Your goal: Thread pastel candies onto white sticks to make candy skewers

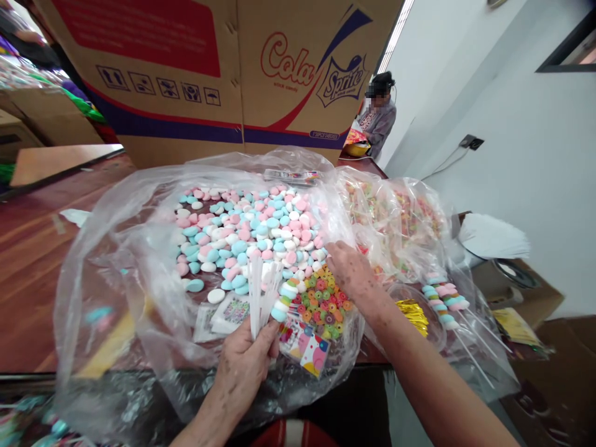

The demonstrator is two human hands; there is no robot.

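My left hand [246, 357] is closed around a bundle of flat white sticks [259, 292] that fan upward. Beside the bundle, a short row of stacked candies [284, 301] in blue, white and green rises from the same grip. My right hand [349, 270] is at the edge of the candy pile, fingers bent together; their tips and anything between them are hidden. Pink, blue and white round candies [242, 230] lie spread on clear plastic. Below my right hand is a heap of colourful ring gummies [321, 301]. Printed cards [311, 354] lie near my left hand.
A large cardboard box [242, 81] stands behind the candies. To the right are a clear bag of ring gummies [395, 208], gold twist ties [412, 316] in a round container, and finished candy skewers [444, 301]. Another person [379, 115] works further back.
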